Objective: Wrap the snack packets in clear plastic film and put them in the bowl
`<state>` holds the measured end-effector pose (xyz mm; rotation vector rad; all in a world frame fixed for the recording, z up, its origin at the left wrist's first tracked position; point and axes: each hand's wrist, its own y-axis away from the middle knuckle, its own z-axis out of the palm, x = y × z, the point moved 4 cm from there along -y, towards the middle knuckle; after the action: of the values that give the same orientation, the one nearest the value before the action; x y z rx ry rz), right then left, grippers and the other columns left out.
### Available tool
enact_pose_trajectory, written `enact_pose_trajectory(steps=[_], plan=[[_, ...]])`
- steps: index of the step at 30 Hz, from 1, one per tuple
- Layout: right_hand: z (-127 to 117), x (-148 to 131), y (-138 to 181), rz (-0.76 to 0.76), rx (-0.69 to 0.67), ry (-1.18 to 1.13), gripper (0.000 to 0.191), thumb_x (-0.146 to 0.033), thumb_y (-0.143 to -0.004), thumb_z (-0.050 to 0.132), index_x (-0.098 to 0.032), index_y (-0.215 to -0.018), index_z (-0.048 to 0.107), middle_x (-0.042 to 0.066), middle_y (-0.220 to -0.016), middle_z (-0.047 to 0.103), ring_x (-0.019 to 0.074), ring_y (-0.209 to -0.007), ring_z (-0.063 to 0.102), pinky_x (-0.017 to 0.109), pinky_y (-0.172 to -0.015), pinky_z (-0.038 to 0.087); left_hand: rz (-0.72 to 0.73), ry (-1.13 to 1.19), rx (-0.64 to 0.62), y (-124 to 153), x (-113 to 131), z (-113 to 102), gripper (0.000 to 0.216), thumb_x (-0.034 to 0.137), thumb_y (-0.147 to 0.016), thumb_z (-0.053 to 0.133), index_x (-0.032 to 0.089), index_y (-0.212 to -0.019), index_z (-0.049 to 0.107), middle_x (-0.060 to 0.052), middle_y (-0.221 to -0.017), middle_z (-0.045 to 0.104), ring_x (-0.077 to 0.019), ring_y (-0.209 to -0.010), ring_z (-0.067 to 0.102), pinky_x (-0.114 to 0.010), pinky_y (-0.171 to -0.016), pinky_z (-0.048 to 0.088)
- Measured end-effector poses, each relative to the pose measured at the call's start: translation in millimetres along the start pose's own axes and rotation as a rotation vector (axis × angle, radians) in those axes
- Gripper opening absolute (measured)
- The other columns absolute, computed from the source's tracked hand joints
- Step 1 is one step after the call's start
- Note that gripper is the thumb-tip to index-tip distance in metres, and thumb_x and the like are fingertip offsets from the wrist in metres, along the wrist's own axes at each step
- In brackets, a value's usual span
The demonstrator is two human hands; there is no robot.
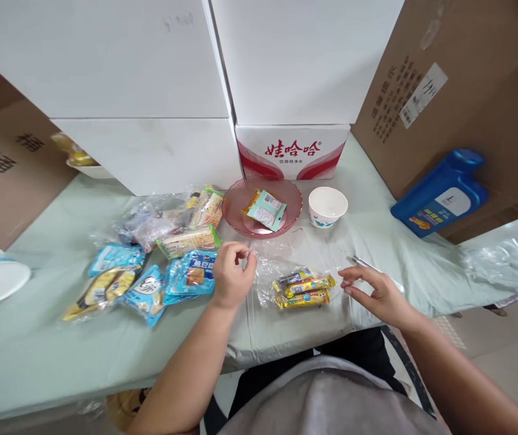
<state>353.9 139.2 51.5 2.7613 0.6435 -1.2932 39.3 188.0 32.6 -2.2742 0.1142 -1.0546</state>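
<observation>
Several yellow-wrapped snack sticks [306, 287], one with a dark blue wrapper, lie in a clear plastic bag [265, 275] on the cloth. My left hand [234, 275] is curled at the bag's left side, thumb and forefinger pinched on what looks like its edge. On the right, my right hand [374, 293] hovers by the sticks' ends, thumb and fingers slightly apart, with nothing visible between them. Behind the bag, a pink glass plate [231, 211] bears a light green packet [266, 209] and an orange-yellow one. A white paper cup [327, 202] stands right of the plate.
Left of my hands are blue snack packets [195, 272], a banana-print packet [104, 293] and wrapped bars [188, 240]. A blue bottle [442, 193] leans at right against a brown carton [462, 115]. White boxes [292, 151] stand behind. A pen-like object [370, 266] lies near my right hand.
</observation>
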Motion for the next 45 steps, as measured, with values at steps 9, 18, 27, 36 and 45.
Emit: enact_pose_trajectory(steps=[9,18,27,36,45], plan=[[9,-24,16,0.066,-0.765,-0.351,0.027,-0.032,-0.094,0.054,-0.021,-0.118,0.061,0.001,-0.077,0.072,0.0141,-0.067,0.067,0.024,-0.061,0.052,0.026,0.29,-0.802,14,18,31,0.019,0.023,-0.088,0.051,0.021,-0.095,0.069,-0.003,-0.087,0.073,-0.015,-0.07,0.065,-0.027,-0.069,0.05],[51,-37,-25,-0.264,-0.277,0.206,0.033,-0.023,-0.09,0.056,-0.02,-0.123,0.06,0.012,-0.118,0.066,0.0242,-0.111,0.059,0.042,-0.095,0.048,-0.024,0.298,-1.068,21,13,34,0.035,0.029,-0.061,0.08,0.021,-0.092,0.067,0.001,-0.077,0.061,-0.0145,-0.066,0.055,-0.024,-0.056,0.045],[75,-19,-38,-0.257,-0.421,0.502,0.071,-0.03,-0.072,0.071,-0.015,-0.138,0.05,0.017,-0.121,0.06,0.0316,-0.11,0.054,0.05,-0.096,0.043,0.026,0.209,-1.109,24,7,29,0.08,0.036,-0.047,0.089,0.025,-0.119,0.057,-0.004,-0.106,0.06,-0.015,-0.071,0.056,-0.029,-0.065,0.049],[-21,-6,-50,-0.069,-0.062,0.469,0.051,-0.024,-0.077,0.06,-0.022,-0.128,0.053,0.008,-0.112,0.068,0.0255,-0.094,0.066,0.037,-0.081,0.051,0.117,0.065,-1.124,25,20,29,0.08,0.035,-0.05,0.09,0.027,-0.123,0.059,-0.005,-0.116,0.06,-0.0277,-0.099,0.063,-0.037,-0.084,0.05],[17,-83,-204,-0.596,-0.113,0.707,0.04,-0.02,-0.085,0.064,-0.019,-0.125,0.057,0.009,-0.117,0.066,0.0288,-0.109,0.055,0.045,-0.095,0.035,0.09,0.065,-1.138,23,17,33,0.07,0.031,-0.057,0.087,0.025,-0.121,0.059,-0.005,-0.112,0.062,-0.0244,-0.091,0.064,-0.033,-0.076,0.051]])
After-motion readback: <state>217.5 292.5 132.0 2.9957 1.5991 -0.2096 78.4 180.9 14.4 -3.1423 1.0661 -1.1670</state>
